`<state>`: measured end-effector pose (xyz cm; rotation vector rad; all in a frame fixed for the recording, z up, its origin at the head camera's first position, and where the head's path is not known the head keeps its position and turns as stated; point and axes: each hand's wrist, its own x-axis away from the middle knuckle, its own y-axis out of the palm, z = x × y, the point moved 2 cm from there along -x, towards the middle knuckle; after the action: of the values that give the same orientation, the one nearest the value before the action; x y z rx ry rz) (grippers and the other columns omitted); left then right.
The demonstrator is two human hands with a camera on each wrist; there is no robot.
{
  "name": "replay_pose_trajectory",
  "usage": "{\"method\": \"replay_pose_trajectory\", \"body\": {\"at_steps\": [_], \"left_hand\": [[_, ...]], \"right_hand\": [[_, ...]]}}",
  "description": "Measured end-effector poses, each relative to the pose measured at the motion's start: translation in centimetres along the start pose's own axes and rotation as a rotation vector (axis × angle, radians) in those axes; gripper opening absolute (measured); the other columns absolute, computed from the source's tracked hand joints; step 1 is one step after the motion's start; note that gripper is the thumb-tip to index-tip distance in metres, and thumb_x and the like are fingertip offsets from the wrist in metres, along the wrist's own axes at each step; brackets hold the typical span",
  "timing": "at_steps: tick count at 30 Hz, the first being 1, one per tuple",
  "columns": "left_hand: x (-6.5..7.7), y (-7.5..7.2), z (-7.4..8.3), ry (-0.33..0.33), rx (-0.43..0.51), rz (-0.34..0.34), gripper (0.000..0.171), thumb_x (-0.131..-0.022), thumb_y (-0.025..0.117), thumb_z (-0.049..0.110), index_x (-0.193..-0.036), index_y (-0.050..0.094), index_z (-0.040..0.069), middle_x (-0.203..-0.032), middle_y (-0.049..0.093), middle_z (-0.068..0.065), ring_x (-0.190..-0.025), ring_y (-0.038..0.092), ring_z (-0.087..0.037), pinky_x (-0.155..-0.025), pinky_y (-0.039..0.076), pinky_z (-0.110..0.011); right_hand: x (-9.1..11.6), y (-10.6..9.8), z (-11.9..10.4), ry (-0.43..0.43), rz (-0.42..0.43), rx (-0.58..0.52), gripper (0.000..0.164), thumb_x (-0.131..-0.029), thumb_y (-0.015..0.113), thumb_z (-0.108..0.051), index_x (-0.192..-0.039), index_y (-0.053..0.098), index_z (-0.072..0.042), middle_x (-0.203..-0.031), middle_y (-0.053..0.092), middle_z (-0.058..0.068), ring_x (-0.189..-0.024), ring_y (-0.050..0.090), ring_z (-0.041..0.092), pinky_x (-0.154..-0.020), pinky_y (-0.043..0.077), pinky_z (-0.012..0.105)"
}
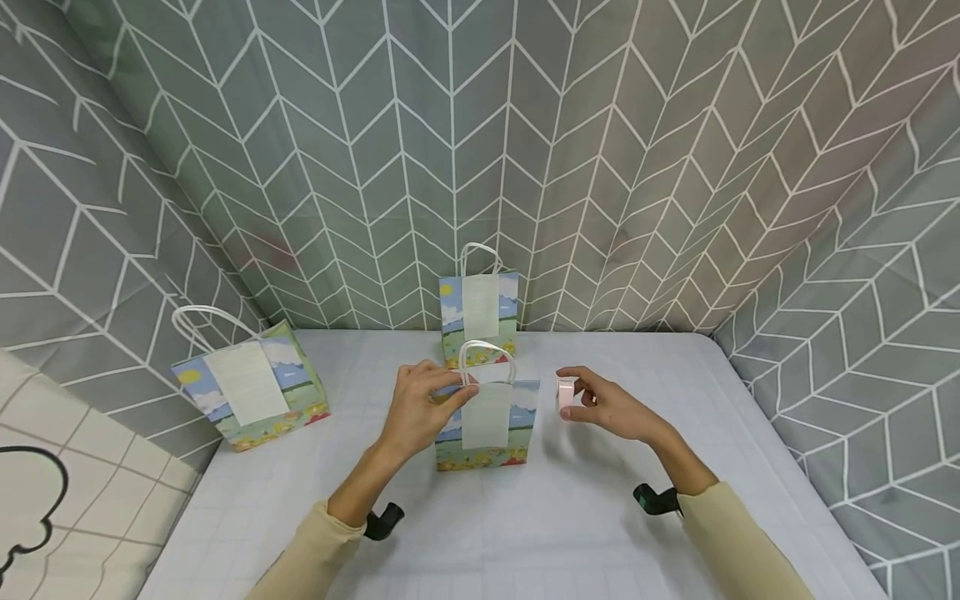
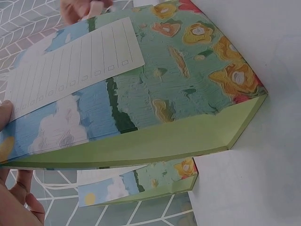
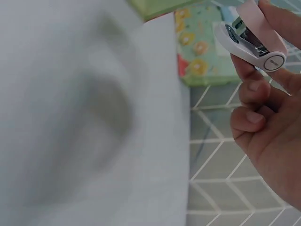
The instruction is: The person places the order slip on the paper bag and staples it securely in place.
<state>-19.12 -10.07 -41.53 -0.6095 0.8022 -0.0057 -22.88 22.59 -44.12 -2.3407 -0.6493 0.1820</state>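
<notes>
A small paper gift bag [image 1: 522, 425] with a painted sky and flower print stands upright at the table's middle. A white lined note sheet [image 2: 77, 68] lies flat against its front. My left hand [image 1: 420, 407] pinches the bag's top left edge between thumb and fingers, close to the white handle [image 1: 487, 344]. To the bag's right, apart from it, my right hand [image 1: 611, 406] holds a small pink and white stapler [image 3: 261, 35] between thumb and fingers. In the right wrist view the stapler's jaws stand apart.
A matching bag [image 1: 452, 312] with a note sheet stands behind, near the curtain. Another such bag [image 1: 307, 392] sits tilted at the table's left. White cloth covers the table [image 1: 600, 533]. A grey patterned curtain [image 1: 585, 208] rises along the back and sides.
</notes>
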Motion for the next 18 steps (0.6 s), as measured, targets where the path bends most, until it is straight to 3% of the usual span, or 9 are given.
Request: {"method": "replay_pose_trajectory", "body": {"at_steps": [5, 12, 18], "left_hand": [[0.0, 0.1, 0.0, 0.016, -0.008, 0.007, 0.009, -0.083, 0.083, 0.025, -0.092, 0.081, 0.022, -0.086, 0.076, 0.01, -0.081, 0.056, -0.009, -0.079, 0.03, -0.04], [-0.1, 0.0, 0.0, 0.021, -0.027, 0.008, 0.009, -0.084, 0.083, 0.025, -0.091, 0.081, 0.019, -0.085, 0.076, 0.008, -0.081, 0.057, -0.013, -0.078, 0.031, -0.04], [-0.1, 0.1, 0.3, 0.025, -0.033, -0.004, 0.009, -0.084, 0.082, 0.025, -0.091, 0.081, 0.02, -0.086, 0.076, 0.007, -0.079, 0.056, -0.014, -0.078, 0.031, -0.04]], "right_hand": [[-1.3, -0.6, -2.4, -0.051, 0.044, 0.001, 0.057, -0.091, 0.076, -0.037, -0.141, 0.053, -0.023, -0.093, 0.055, 0.007, -0.081, 0.046, 0.021, -0.064, 0.039, 0.03], [-3.6, -1.3, -5.8, -0.132, 0.144, 0.026, 0.054, -0.092, 0.075, -0.033, -0.14, 0.053, -0.021, -0.086, 0.052, 0.007, -0.075, 0.043, 0.022, -0.061, 0.036, 0.03], [-4.4, -1.4, -8.0, -0.195, 0.221, 0.039, 0.057, -0.091, 0.077, -0.033, -0.141, 0.053, -0.02, -0.105, 0.055, 0.009, -0.077, 0.042, 0.021, -0.065, 0.036, 0.034]]}}
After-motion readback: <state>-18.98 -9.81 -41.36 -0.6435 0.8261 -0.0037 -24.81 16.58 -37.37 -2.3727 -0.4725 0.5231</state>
